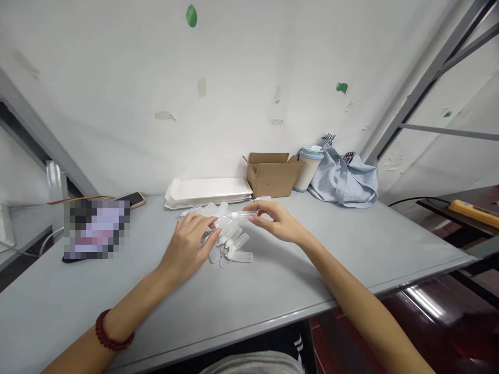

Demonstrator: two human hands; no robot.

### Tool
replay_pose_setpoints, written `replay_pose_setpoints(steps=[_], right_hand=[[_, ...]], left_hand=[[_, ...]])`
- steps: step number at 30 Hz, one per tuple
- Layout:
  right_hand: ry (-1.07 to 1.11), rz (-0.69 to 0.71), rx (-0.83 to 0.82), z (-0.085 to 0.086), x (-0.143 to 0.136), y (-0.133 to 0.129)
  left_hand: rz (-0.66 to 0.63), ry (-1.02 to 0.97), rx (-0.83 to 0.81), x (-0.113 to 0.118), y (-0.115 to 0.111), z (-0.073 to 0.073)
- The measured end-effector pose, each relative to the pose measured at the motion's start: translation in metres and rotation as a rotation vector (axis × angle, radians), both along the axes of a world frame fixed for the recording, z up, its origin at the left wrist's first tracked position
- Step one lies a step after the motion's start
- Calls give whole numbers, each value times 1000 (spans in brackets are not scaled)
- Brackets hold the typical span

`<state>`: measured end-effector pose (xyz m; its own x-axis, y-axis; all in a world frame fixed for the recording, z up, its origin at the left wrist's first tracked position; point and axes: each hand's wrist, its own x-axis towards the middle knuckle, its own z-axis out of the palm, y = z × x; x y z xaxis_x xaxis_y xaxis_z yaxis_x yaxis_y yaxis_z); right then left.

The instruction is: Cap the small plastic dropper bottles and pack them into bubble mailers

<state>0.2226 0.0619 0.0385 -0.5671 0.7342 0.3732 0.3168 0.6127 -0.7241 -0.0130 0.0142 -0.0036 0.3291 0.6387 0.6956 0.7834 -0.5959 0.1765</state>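
Between the thumb and fingers of my right hand is a small clear plastic tube, lying nearly level with its narrower end toward the left. My left hand is at the left side of a pile of similar translucent tubes. Its thumb and index fingertips are close together in a pinch; what is between them, if anything, is too small to make out. Part of the pile is hidden behind the left hand. Several tubes in the pile have white ends, and some lie loose toward the front.
Behind the pile are a stack of flat white packets, an open cardboard box, a lidded cup and a light blue cloth bag. At the left lie a blurred-out device and a phone. A white wall rises behind the grey table.
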Motion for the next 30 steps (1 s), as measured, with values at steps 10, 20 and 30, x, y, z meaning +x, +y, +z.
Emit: replay_pose_setpoints(steps=[10,20,30], right_hand=[[84,50,-94,1,2,1],[136,65,-144,-3,4,4],[110,98,-129,1,2,-1]], left_hand=[[17,32,34,1,1,1],[6,48,51,0,0,1],[-78,-79,96,4,-4,7]])
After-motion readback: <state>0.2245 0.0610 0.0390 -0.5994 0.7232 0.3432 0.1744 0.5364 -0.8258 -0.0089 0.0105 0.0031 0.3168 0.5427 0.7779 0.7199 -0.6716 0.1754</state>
